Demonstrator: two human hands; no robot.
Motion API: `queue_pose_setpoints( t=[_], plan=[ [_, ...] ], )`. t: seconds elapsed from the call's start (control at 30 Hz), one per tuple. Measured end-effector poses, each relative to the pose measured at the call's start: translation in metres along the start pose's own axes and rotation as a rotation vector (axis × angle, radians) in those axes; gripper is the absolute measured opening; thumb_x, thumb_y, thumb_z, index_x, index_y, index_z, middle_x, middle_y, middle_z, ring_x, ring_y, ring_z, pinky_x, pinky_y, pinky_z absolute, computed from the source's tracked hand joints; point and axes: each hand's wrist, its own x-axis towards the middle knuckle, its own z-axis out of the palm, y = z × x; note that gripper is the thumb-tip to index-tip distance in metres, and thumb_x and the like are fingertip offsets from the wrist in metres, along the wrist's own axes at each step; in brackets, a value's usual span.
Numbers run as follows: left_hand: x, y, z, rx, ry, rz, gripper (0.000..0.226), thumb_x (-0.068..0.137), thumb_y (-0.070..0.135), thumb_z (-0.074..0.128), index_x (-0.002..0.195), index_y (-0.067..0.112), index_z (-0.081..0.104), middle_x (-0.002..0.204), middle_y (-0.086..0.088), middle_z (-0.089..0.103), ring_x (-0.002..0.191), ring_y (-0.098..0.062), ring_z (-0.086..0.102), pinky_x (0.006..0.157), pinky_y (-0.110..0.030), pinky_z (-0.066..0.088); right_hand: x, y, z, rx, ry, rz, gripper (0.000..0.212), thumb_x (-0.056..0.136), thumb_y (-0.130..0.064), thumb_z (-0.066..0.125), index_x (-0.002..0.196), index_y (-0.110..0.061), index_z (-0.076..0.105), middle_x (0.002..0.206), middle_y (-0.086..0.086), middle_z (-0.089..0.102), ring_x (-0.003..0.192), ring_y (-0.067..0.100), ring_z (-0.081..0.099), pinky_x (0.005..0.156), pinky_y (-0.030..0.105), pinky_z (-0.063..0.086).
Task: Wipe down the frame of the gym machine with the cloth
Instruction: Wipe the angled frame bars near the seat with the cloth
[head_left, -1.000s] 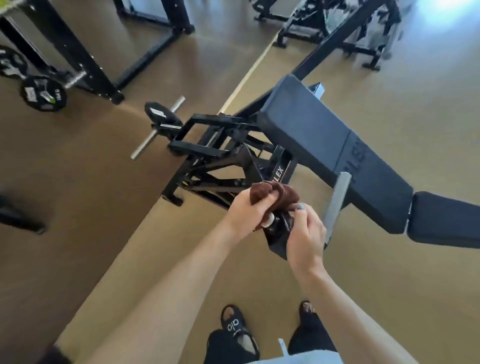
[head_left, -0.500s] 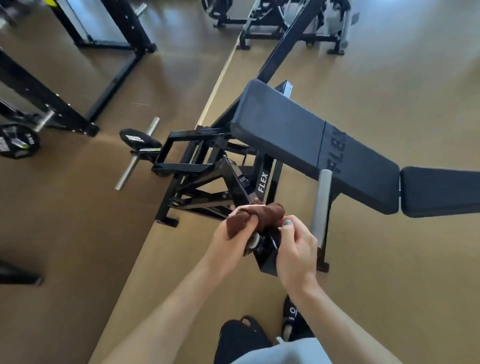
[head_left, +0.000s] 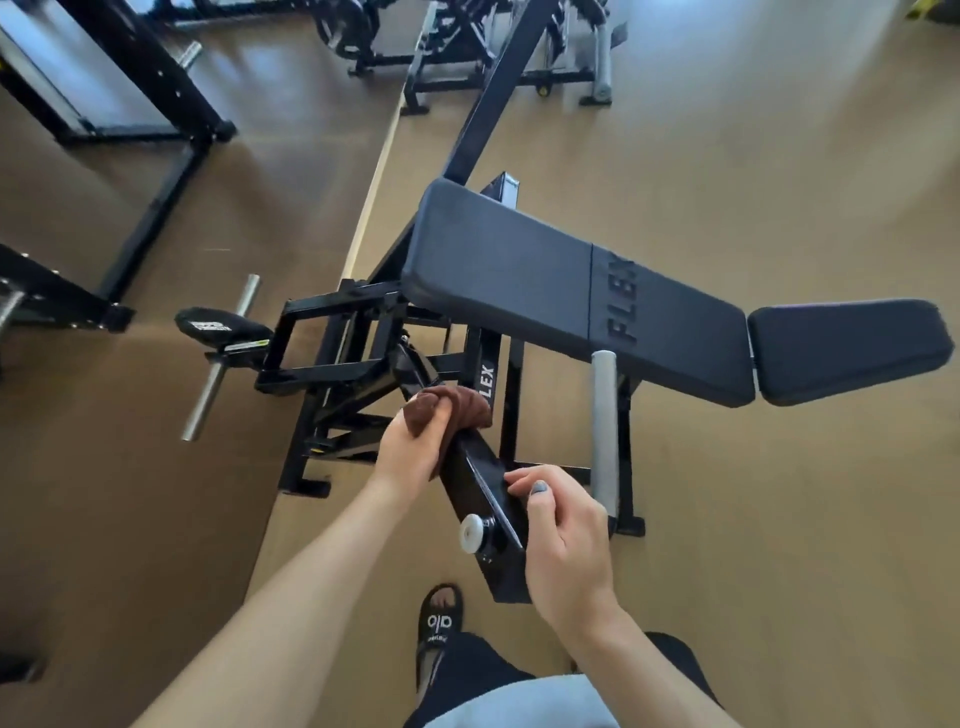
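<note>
A black steel arm (head_left: 480, 480) of the gym machine frame (head_left: 332, 364) slopes up toward me, ending in a plate with a white knob (head_left: 471, 534). My left hand (head_left: 410, 452) grips a bunched brown cloth (head_left: 449, 405) and presses it against the upper part of that arm. My right hand (head_left: 561, 540) holds the near end of the arm, fingers curled over its top edge beside the knob.
The padded black bench (head_left: 561, 291) with FLEX lettering runs to the right. A grey handle bar (head_left: 604, 426) stands just right of my hands. A weight plate on a steel peg (head_left: 218, 358) sticks out left. Racks and other machines (head_left: 467, 47) stand farther off.
The cloth and my left hand have slid away from me up the arm, baring the knob end. My right hand stays on the near end. The view has shifted closer.
</note>
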Motion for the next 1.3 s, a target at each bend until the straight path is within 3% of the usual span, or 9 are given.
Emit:
queue_pose_setpoints(
  t=[0.17, 0.27, 0.37, 0.47, 0.6, 0.77, 0.9, 1.07, 1.3],
  plan=[
    [-0.013, 0.014, -0.005, 0.034, -0.132, 0.095, 0.019, 0.104, 0.025, 0.056, 0.102, 0.035, 0.072, 0.105, 0.004, 0.075, 0.106, -0.013, 0.07, 0.102, -0.041, 0.054, 0.004, -0.024, -0.004, -0.024, -0.112, 0.183, 0.047, 0.095, -0.056, 0.037, 0.086, -0.018, 0.064, 0.081, 0.005, 0.065, 0.078, 0.029, 0.063, 0.066, 0.047, 0.054],
    [-0.054, 0.011, -0.008, -0.052, -0.311, 0.246, 0.02, 0.102, 0.021, 0.059, 0.105, 0.036, 0.073, 0.11, 0.001, 0.072, 0.108, -0.019, 0.07, 0.093, -0.039, 0.057, 0.009, -0.046, 0.002, -0.035, -0.203, 0.416, 0.053, 0.091, -0.077, 0.026, 0.091, -0.042, 0.066, 0.084, -0.012, 0.07, 0.08, 0.01, 0.068, 0.069, 0.037, 0.057],
    [-0.053, -0.002, -0.011, -0.166, -0.371, 0.233, 0.016, 0.099, 0.012, 0.059, 0.11, 0.014, 0.071, 0.118, -0.02, 0.063, 0.114, -0.031, 0.062, 0.1, -0.045, 0.052, 0.008, -0.059, 0.029, -0.558, -0.17, 0.257, 0.063, 0.095, -0.075, 0.008, 0.088, -0.035, 0.056, 0.083, -0.011, 0.062, 0.073, 0.008, 0.059, 0.07, 0.034, 0.049],
    [-0.028, -0.009, -0.018, -0.158, -0.396, 0.202, 0.018, 0.105, 0.0, 0.05, 0.115, -0.008, 0.062, 0.116, -0.021, 0.062, 0.103, -0.021, 0.064, 0.086, -0.029, 0.056, 0.007, -0.06, 0.045, -0.851, 0.073, 0.106, 0.059, 0.101, -0.065, 0.008, 0.075, -0.031, 0.048, 0.072, -0.014, 0.055, 0.06, 0.003, 0.05, 0.056, 0.03, 0.038],
    [0.001, -0.008, -0.028, -0.098, -0.415, 0.233, 0.017, 0.103, 0.016, 0.058, 0.116, 0.007, 0.065, 0.117, -0.011, 0.069, 0.109, -0.019, 0.068, 0.098, -0.034, 0.055, 0.009, -0.054, 0.043, -0.818, 0.237, 0.13, 0.063, 0.102, -0.063, 0.015, 0.058, -0.029, 0.044, 0.051, -0.014, 0.05, 0.05, 0.001, 0.049, 0.047, 0.021, 0.03],
    [0.04, -0.001, -0.036, 0.14, -0.272, 0.148, 0.012, 0.104, 0.029, 0.056, 0.108, 0.032, 0.066, 0.115, 0.004, 0.067, 0.111, -0.013, 0.065, 0.104, -0.037, 0.051, 0.01, -0.049, 0.047, -0.737, 0.36, 0.158, 0.068, 0.1, -0.061, 0.015, 0.051, -0.022, 0.044, 0.041, -0.01, 0.046, 0.045, 0.012, 0.049, 0.049, 0.028, 0.035],
    [-0.022, -0.001, -0.021, -0.054, -0.405, 0.292, 0.015, 0.103, 0.023, 0.059, 0.111, 0.029, 0.07, 0.118, 0.0, 0.068, 0.111, -0.021, 0.067, 0.098, -0.043, 0.054, 0.01, -0.053, 0.048, -0.658, 0.401, 0.204, 0.073, 0.099, -0.059, 0.011, 0.054, -0.019, 0.052, 0.047, -0.007, 0.054, 0.052, 0.013, 0.053, 0.057, 0.034, 0.043],
    [-0.074, -0.007, -0.005, -0.183, -0.481, 0.336, 0.02, 0.102, 0.016, 0.061, 0.114, 0.029, 0.071, 0.122, -0.013, 0.06, 0.099, -0.036, 0.059, 0.079, -0.046, 0.051, 0.001, -0.057, 0.048, -0.532, 0.504, 0.17, 0.063, 0.104, -0.051, 0.02, 0.058, -0.018, 0.048, 0.055, -0.011, 0.054, 0.052, 0.003, 0.047, 0.051, 0.025, 0.029],
    [-0.029, 0.003, -0.021, -0.005, -0.351, 0.223, 0.017, 0.105, 0.021, 0.056, 0.118, 0.017, 0.066, 0.117, -0.004, 0.07, 0.11, -0.022, 0.068, 0.094, -0.04, 0.057, -0.001, -0.061, 0.045, -0.546, 0.436, 0.184, 0.068, 0.104, -0.05, 0.017, 0.06, -0.019, 0.059, 0.055, -0.008, 0.061, 0.05, 0.001, 0.052, 0.049, 0.019, 0.027]
  ],
)
